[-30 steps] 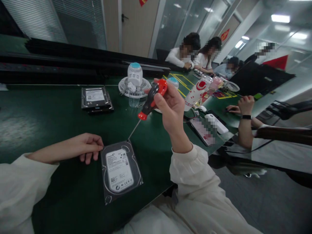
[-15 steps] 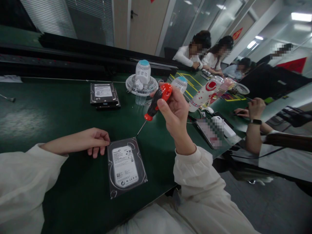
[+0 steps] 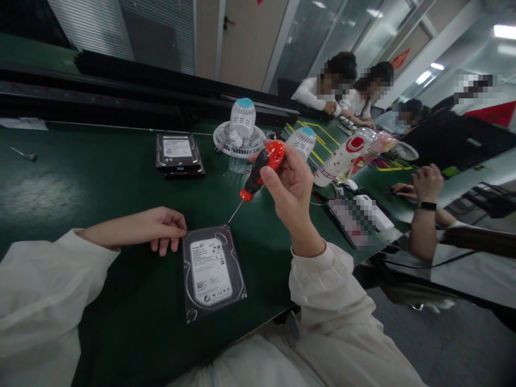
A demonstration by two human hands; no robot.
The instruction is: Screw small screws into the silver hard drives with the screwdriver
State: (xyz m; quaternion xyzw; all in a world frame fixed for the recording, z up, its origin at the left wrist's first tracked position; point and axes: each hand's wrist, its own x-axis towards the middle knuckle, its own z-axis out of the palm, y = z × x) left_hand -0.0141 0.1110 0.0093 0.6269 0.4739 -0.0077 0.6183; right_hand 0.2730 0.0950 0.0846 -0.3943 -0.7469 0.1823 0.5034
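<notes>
My right hand (image 3: 291, 185) is closed around the handle of a red-and-black screwdriver (image 3: 264, 169). The shaft slants down to the left, and its tip meets the far right corner of a hard drive (image 3: 237, 258). This drive lies flat, its white label facing up. At the far left corner of the drive, my left hand (image 3: 167, 231) has its fingers curled and the thumb and forefinger pinched against the edge. Whether the tip sits in a screw is too small to see.
Farther back on the green table (image 3: 100, 188) are stacked hard drives (image 3: 179, 153), a white fan (image 3: 242, 126), a clear cup (image 3: 238, 162) and a white-and-red bottle (image 3: 342, 156). A phone (image 3: 347, 223) lies to the right. A small metal tool (image 3: 24, 155) is far left. Several people sit nearby.
The whole view has shifted slightly, so things appear a little farther right. Both hands keep their places at the drive, and the screwdriver tip stays at the same corner.
</notes>
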